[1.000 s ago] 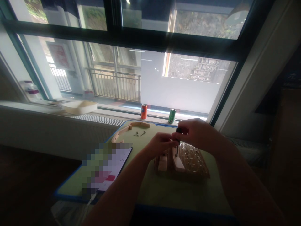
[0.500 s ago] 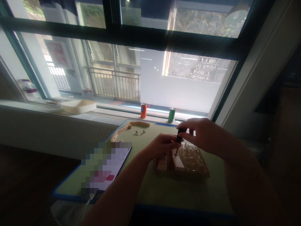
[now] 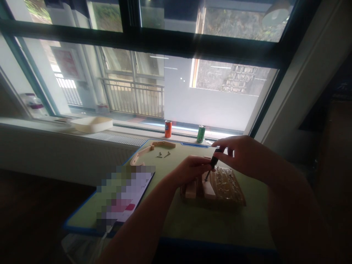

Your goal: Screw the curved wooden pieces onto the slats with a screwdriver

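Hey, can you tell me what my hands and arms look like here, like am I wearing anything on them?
Your left hand and right hand are bare, without gloves. No sleeve shows on your forearms, and I see no watch or band at either wrist. It's too dim to rule out rings.
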